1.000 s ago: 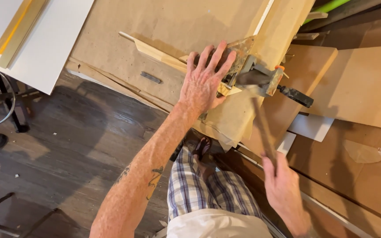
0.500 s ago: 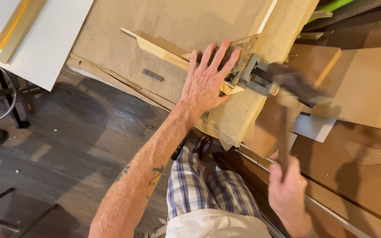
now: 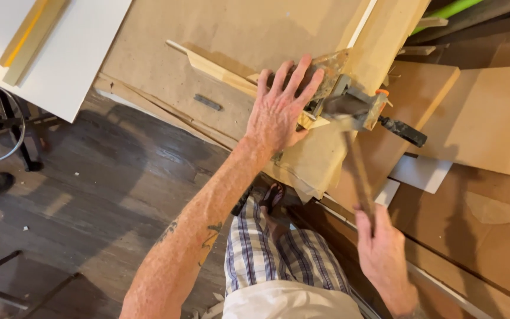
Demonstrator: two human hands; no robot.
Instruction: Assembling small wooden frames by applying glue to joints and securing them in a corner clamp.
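Hammering at a clamped joint on a paper-covered bench.

Right hand (image 3: 385, 248) closed round the wooden-handled hammer (image 3: 355, 159), its head at the grey metal clamp (image 3: 355, 109); left hand (image 3: 281, 109) flat, fingers spread, pressing the pale wooden strip (image 3: 219, 71) down beside the clamp; step judged: tapping the piece home; next blow needs the strip held steady; no labels legible; white board (image 3: 72, 65) at upper left.

The hammer (image 3: 355, 159) head blurs beside the left hand (image 3: 278, 112), whose palm hides part of the wood strip (image 3: 219, 71).
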